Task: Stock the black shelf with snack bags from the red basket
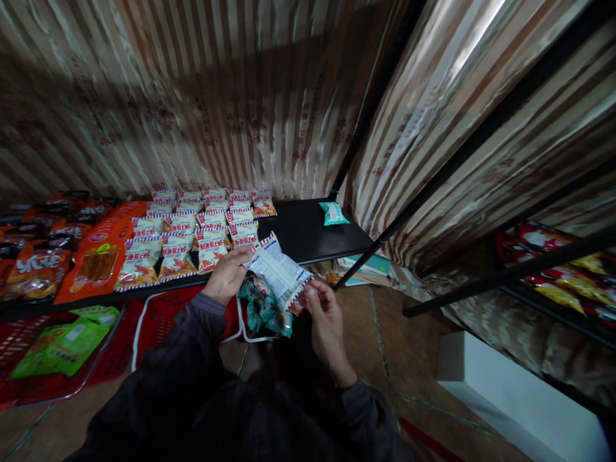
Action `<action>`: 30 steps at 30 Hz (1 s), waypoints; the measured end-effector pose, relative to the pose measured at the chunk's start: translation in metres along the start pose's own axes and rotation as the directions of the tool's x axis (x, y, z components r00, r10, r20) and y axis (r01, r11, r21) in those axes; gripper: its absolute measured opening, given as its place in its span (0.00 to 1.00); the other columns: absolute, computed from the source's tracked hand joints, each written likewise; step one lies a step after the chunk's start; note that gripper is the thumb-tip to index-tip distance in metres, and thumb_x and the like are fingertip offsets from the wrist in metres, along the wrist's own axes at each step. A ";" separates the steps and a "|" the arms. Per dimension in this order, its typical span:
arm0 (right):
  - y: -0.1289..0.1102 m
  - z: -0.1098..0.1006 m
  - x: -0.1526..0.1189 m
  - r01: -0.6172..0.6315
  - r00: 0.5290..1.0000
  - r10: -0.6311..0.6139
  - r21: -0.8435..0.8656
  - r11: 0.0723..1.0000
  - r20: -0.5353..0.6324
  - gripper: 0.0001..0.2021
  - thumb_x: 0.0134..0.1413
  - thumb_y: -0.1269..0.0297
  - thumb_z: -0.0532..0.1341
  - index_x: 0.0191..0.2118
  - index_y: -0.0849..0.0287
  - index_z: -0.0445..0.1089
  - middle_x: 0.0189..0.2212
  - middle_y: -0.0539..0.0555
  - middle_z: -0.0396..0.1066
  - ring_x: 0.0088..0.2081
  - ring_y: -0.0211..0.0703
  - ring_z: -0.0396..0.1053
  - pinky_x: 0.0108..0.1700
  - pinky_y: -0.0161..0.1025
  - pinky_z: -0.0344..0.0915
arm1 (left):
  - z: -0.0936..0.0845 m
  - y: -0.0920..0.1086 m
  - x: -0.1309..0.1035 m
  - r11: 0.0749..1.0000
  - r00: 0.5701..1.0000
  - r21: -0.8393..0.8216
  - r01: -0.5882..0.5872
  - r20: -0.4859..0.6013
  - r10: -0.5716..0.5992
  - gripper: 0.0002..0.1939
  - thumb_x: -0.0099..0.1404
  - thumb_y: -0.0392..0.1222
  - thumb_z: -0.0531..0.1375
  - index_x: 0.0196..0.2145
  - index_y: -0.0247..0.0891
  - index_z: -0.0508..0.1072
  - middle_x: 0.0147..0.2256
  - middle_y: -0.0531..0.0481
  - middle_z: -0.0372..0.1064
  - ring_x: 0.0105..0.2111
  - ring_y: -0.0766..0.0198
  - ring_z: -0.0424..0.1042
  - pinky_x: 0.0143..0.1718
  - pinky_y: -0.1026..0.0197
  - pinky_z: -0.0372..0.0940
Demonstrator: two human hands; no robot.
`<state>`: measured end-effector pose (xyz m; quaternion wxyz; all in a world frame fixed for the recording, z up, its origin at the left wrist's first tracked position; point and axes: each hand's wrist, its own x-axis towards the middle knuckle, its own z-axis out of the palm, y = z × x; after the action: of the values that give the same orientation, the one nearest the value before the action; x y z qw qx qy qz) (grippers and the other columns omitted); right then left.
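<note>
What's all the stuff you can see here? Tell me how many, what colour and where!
crinkly snack packet: one, white-blue, between hands
puffy snack bags: over a dozen, white-orange, shelf
small shiny bag: one, teal, shelf's right end
flat packets: several, orange, shelf left
round-snack bags: several, orange-black, far left
long shelf: one, black, middle
plastic baskets: at least two, red, below shelf
foil bags: several, teal, below packet
flat pouches: several, green, left basket
box: one, white, floor right
curtains: striped brown, behind
hands: two, bare, centre

Illumination is dim; glare appears on the upper-right curtain [433,96]. Shadow darkens the shelf [308,228]. Outer edges appear stretched.
</note>
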<state>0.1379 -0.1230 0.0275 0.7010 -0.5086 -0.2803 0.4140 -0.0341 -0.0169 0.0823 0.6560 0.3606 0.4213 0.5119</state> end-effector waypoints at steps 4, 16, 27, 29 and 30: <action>0.003 0.001 0.005 -0.049 0.999 0.049 0.051 0.997 -0.012 0.20 0.39 0.56 0.69 0.39 0.57 0.67 0.30 0.48 0.70 0.29 0.34 0.67 0.32 0.33 0.65 | -0.002 -0.007 0.003 0.999 1.000 -0.035 0.027 0.007 -0.027 0.08 0.44 0.37 0.67 0.25 0.36 0.74 0.26 0.49 0.72 0.31 0.62 0.70 0.37 0.60 0.65; -0.002 0.000 0.004 -0.001 0.994 -0.001 -0.017 1.000 -0.113 0.16 0.38 0.56 0.69 0.34 0.59 0.73 0.30 0.50 0.74 0.30 0.37 0.68 0.35 0.36 0.65 | -0.004 -0.015 -0.001 0.999 0.998 -0.029 0.031 0.051 -0.030 0.19 0.41 0.41 0.70 0.33 0.34 0.77 0.28 0.49 0.74 0.29 0.66 0.70 0.33 0.64 0.63; -0.006 0.003 0.001 -0.034 0.991 0.029 -0.037 0.999 -0.133 0.14 0.36 0.55 0.69 0.29 0.59 0.73 0.27 0.50 0.73 0.25 0.35 0.65 0.26 0.33 0.63 | 0.002 -0.012 -0.004 0.990 1.000 0.135 -0.027 0.019 0.025 0.20 0.39 0.50 0.70 0.29 0.35 0.76 0.24 0.51 0.73 0.26 0.65 0.69 0.31 0.62 0.63; -0.007 0.003 0.002 -0.033 0.992 0.030 -0.020 0.999 -0.126 0.14 0.36 0.55 0.69 0.28 0.59 0.72 0.25 0.48 0.72 0.23 0.34 0.64 0.25 0.33 0.63 | 0.002 -0.013 -0.003 0.990 0.999 0.138 -0.029 0.034 0.025 0.20 0.40 0.50 0.70 0.29 0.35 0.76 0.24 0.51 0.73 0.26 0.65 0.69 0.31 0.62 0.63; -0.007 0.003 0.002 -0.039 0.992 0.037 -0.012 0.999 -0.124 0.14 0.36 0.55 0.69 0.28 0.59 0.72 0.25 0.48 0.72 0.23 0.33 0.64 0.25 0.32 0.62 | 0.002 -0.013 -0.003 0.989 0.999 0.147 -0.034 0.037 0.029 0.19 0.40 0.50 0.70 0.28 0.35 0.76 0.24 0.51 0.72 0.26 0.65 0.69 0.30 0.63 0.62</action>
<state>0.1385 -0.1213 0.0347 0.7053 -0.5437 -0.2294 0.3928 -0.0279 -0.0227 0.0718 0.6265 0.4236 0.4408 0.4835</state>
